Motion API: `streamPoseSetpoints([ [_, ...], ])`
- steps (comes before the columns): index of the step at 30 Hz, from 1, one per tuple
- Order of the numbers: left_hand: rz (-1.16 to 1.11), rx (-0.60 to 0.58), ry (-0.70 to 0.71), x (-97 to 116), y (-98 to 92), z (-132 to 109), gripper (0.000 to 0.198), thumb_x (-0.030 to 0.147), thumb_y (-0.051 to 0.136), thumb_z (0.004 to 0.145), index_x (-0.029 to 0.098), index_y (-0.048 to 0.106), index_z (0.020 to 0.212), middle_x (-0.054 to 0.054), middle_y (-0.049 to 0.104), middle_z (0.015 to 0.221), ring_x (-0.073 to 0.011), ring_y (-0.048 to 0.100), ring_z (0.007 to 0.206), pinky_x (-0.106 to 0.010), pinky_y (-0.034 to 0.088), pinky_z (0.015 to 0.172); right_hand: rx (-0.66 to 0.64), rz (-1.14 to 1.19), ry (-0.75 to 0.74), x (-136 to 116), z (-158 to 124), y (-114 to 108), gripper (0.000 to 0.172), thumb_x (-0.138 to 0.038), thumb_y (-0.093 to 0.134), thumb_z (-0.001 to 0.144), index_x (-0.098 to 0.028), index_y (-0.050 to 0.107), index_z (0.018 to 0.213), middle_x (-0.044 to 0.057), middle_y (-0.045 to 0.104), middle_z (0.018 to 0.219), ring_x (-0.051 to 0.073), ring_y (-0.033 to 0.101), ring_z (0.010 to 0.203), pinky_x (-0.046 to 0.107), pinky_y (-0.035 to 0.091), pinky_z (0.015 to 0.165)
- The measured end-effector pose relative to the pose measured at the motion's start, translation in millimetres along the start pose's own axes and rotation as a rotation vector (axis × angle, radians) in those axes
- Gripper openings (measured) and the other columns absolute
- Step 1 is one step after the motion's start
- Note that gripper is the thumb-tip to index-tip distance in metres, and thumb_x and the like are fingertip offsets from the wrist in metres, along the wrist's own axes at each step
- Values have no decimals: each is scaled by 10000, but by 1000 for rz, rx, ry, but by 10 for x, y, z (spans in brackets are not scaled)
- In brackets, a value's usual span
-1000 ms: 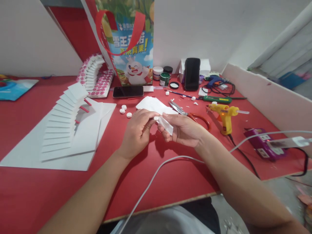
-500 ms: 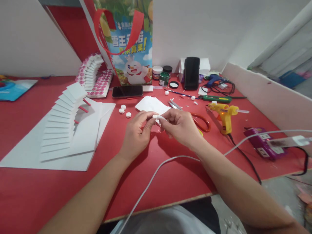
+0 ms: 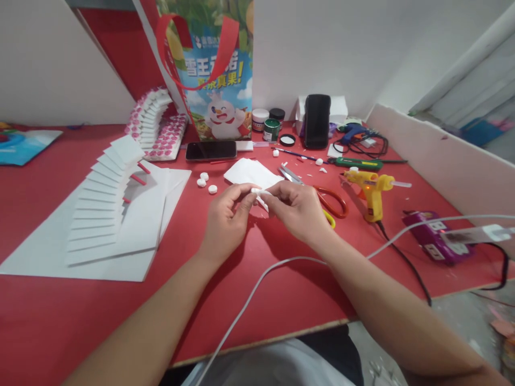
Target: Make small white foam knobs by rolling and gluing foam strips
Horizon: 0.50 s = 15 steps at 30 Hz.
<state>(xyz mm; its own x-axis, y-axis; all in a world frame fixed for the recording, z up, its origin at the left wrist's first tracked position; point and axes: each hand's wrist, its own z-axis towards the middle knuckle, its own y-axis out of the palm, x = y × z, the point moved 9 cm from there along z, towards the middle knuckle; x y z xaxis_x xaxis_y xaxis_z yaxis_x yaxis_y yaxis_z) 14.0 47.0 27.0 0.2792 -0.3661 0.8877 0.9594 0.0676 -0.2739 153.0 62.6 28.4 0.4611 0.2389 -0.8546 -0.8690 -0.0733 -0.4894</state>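
Between the fingertips of both hands is a small white strip (image 3: 261, 193), partly rolled or bent at its left end. My left hand (image 3: 231, 214) pinches that end with thumb and forefinger. My right hand (image 3: 295, 206) is closed on the strip's other end, and its fingers hide part of it. Just behind my hands lies a stack of white sheets (image 3: 251, 172). Scissors with red handles (image 3: 332, 201) rest beside my right hand, their blades pointing back. Left of my hands sit several small white rolls (image 3: 201, 183).
A stepped white board model (image 3: 96, 198) lies on white sheets at left. A printed bag (image 3: 219, 80) and a phone (image 3: 211, 150) are behind. At right are a yellow glue gun (image 3: 370, 190), a green-handled tool (image 3: 358, 163) and a purple box (image 3: 436, 236). A white cable (image 3: 277, 264) crosses the front.
My hands stay nearly in place, with slight finger movement. More of the white strip shows below my fingertips now, hanging toward the table.
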Motion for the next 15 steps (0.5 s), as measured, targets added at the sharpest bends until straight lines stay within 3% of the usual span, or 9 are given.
streamPoseSetpoints([
  [3, -30, 31, -38, -17, 8, -23, 162, 259, 566, 958, 165, 695, 990, -35, 705, 891, -151, 651, 810, -268, 516, 780, 111, -135, -74, -109, -54, -62, 218, -304, 629, 879, -170, 636, 707, -24, 543, 540, 91, 405, 498, 249, 303, 525],
  [5, 34, 63, 34, 51, -4, -34, 167, 250, 564, 960, 162, 698, 1005, -49, 712, 929, -157, 656, 835, -275, 517, 793, 156, -183, -108, -176, -86, -72, 210, -295, 620, 874, -180, 623, 699, -23, 532, 536, 96, 406, 501, 254, 311, 537],
  [10, 283, 173, 322, 280, -33, -97, 206, 237, 543, 977, 176, 714, 1075, -64, 740, 962, -176, 664, 897, -314, 514, 858, 114, -89, -56, -157, -94, -16, 203, -325, 576, 915, -185, 660, 793, 8, 628, 601, 117, 477, 522, 256, 368, 553],
  [15, 303, 167, 366, 270, -7, -146, 282, 232, 492, 1001, 199, 698, 1191, -62, 750, 989, -163, 674, 890, -316, 526, 858, 54, -19, -118, -186, -92, -22, 200, -308, 560, 955, -175, 670, 856, 35, 692, 699, 142, 608, 638, 255, 435, 640],
])
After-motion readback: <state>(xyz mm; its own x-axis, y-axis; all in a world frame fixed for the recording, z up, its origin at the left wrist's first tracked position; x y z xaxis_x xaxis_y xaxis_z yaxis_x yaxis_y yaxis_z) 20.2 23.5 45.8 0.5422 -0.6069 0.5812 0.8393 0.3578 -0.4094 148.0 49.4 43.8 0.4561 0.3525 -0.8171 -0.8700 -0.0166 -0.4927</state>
